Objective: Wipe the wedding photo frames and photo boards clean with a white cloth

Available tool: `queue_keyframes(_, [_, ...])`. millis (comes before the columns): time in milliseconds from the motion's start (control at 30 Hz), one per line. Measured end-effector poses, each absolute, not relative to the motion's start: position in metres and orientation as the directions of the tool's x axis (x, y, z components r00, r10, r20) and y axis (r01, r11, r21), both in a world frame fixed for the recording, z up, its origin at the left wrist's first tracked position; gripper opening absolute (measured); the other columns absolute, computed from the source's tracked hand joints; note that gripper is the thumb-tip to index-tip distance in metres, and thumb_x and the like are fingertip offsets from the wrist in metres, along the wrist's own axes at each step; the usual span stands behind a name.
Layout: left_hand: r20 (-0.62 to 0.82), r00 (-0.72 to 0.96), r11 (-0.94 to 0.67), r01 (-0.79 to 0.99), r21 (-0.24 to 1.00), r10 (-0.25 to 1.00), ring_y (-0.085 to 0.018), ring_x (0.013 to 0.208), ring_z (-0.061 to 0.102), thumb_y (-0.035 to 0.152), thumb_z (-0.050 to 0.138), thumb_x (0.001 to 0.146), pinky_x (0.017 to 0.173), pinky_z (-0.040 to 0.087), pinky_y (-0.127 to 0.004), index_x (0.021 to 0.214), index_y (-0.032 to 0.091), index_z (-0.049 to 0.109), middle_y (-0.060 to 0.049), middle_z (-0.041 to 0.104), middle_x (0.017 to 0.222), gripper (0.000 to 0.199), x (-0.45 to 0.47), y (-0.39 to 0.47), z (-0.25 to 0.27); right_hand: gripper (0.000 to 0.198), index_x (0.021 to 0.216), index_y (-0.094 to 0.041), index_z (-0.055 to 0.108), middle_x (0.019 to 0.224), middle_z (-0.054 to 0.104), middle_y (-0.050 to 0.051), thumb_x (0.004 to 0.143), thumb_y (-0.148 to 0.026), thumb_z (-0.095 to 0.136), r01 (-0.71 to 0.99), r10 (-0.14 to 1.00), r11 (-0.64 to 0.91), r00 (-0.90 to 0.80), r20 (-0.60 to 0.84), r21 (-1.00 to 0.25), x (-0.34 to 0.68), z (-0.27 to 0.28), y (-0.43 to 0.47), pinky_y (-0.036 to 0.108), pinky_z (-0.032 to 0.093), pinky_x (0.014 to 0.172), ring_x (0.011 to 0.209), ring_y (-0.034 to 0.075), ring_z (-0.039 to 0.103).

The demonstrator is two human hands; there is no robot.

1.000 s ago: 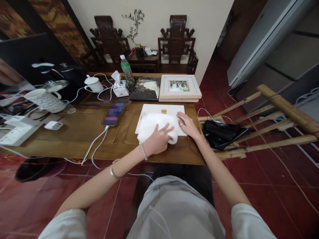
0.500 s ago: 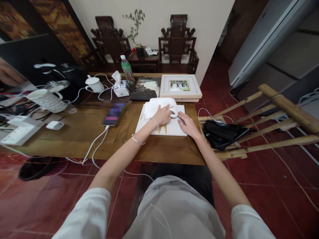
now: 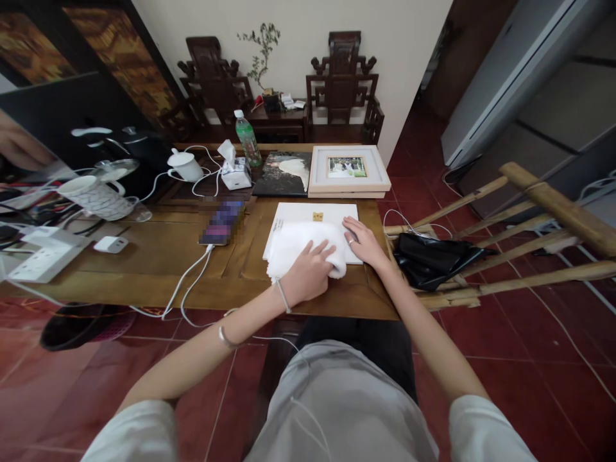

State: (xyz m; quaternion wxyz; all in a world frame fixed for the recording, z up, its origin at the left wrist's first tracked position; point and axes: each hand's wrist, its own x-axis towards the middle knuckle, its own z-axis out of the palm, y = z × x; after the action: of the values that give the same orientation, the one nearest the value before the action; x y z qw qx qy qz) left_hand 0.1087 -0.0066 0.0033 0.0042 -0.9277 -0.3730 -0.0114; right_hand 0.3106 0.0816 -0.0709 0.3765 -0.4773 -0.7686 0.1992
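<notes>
Under my left hand [image 3: 310, 273] is a folded white towel [image 3: 293, 247], with my fingers curled round its right part. The towel covers the lower part of a flat white board [image 3: 296, 212], which has a small gold mark near its upper middle and fine dark print at the left. My right hand [image 3: 362, 242] lies on the board's right edge, fingers stretched out and a ring on one of them. The towel hides the rest of the board's face.
Behind the board lie a framed photo [image 3: 349, 168] and a dark picture panel [image 3: 282, 173]. A tissue box [image 3: 235, 173], a green-labelled bottle [image 3: 247, 138], a lidded cup [image 3: 185, 165] and a phone [image 3: 221, 222] on a cable stand leftward. A bamboo rack [image 3: 553, 199] borders the table's right.
My left hand has drawn the towel down toward me, from the board's upper part to its lower edge, uncovering the gold mark. My right hand has stayed at the board's right edge.
</notes>
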Motion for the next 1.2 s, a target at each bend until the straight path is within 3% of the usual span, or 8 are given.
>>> queue_keyframes(167, [-0.019, 0.681, -0.68, 0.732, 0.037, 0.732, -0.03, 0.142, 0.029, 0.009, 0.044, 0.081, 0.113, 0.027, -0.055, 0.112, 0.014, 0.069, -0.012, 0.04, 0.15, 0.04, 0.116, 0.042, 0.0, 0.046, 0.133, -0.021, 0.057, 0.142, 0.053, 0.007, 0.094, -0.041, 0.04, 0.569, 0.909, 0.409, -0.186, 0.373, -0.713, 0.312, -0.065, 0.078, 0.045, 0.032, 0.116, 0.135, 0.024, 0.045])
queue_keyframes(300, [0.012, 0.724, -0.723, 0.689, 0.038, 0.69, -0.031, 0.145, 0.023, 0.008, 0.043, 0.079, 0.115, 0.02, -0.058, 0.113, 0.014, 0.068, -0.01, 0.034, 0.154, 0.042, 0.13, 0.072, -0.008, 0.054, 0.137, -0.023, 0.052, 0.146, 0.048, 0.004, 0.095, -0.052, 0.035, 0.502, 0.901, 0.423, -0.147, 0.408, -0.754, 0.312, -0.061, 0.076, 0.042, 0.029, 0.118, 0.137, 0.022, 0.042])
queue_keyframes(500, [0.062, 0.781, -0.783, 0.62, 0.048, 0.622, -0.031, 0.143, 0.027, 0.009, 0.044, 0.081, 0.114, 0.021, -0.058, 0.105, 0.014, 0.072, -0.013, 0.045, 0.146, 0.037, 0.151, 0.049, -0.013, 0.056, 0.132, -0.024, 0.058, 0.145, 0.05, 0.004, 0.095, -0.058, 0.033, 0.426, 0.875, 0.478, -0.155, 0.458, -0.768, 0.313, -0.059, 0.077, 0.043, 0.026, 0.119, 0.139, 0.021, 0.039])
queue_keyframes(667, [0.025, 0.788, -0.788, 0.615, 0.007, 0.615, -0.034, 0.139, 0.033, 0.011, 0.046, 0.082, 0.112, 0.028, -0.056, 0.103, 0.013, 0.072, -0.013, 0.044, 0.147, 0.034, 0.148, -0.004, 0.001, 0.053, 0.127, -0.023, 0.062, 0.14, 0.055, 0.005, 0.096, -0.054, 0.032, 0.437, 0.894, 0.439, -0.129, 0.429, -0.785, 0.312, -0.059, 0.077, 0.042, 0.03, 0.117, 0.135, 0.021, 0.044])
queue_keyframes(867, [-0.104, 0.74, -0.742, 0.67, 0.03, 0.665, -0.029, 0.124, 0.052, 0.012, 0.049, 0.079, 0.104, 0.04, -0.048, 0.095, 0.016, 0.072, -0.012, 0.061, 0.129, 0.028, 0.12, -0.035, 0.032, 0.039, 0.124, -0.023, 0.063, 0.136, 0.058, 0.005, 0.093, -0.037, 0.044, 0.55, 0.905, 0.417, -0.176, 0.388, -0.724, 0.312, -0.066, 0.08, 0.046, 0.033, 0.116, 0.133, 0.023, 0.048])
queue_keyframes(1067, [-0.079, 0.592, -0.594, 0.804, -0.01, 0.802, -0.028, 0.104, 0.065, 0.012, 0.044, 0.082, 0.096, 0.047, -0.042, 0.103, 0.013, 0.071, -0.015, 0.065, 0.119, 0.034, 0.108, 0.032, 0.031, 0.038, 0.121, -0.018, 0.066, 0.135, 0.059, 0.009, 0.087, -0.023, 0.049, 0.605, 0.885, 0.461, -0.257, 0.388, -0.65, 0.311, -0.071, 0.081, 0.047, 0.033, 0.116, 0.134, 0.025, 0.046])
queue_keyframes(1200, [-0.057, 0.572, -0.561, 0.816, 0.139, 0.818, -0.025, 0.108, 0.063, 0.011, 0.042, 0.082, 0.093, 0.049, -0.033, 0.109, 0.015, 0.069, -0.012, 0.067, 0.118, 0.038, 0.127, 0.086, 0.027, 0.04, 0.122, -0.016, 0.064, 0.135, 0.059, 0.011, 0.086, -0.021, 0.047, 0.613, 0.871, 0.486, -0.281, 0.403, -0.623, 0.312, -0.07, 0.08, 0.045, 0.034, 0.115, 0.133, 0.025, 0.047])
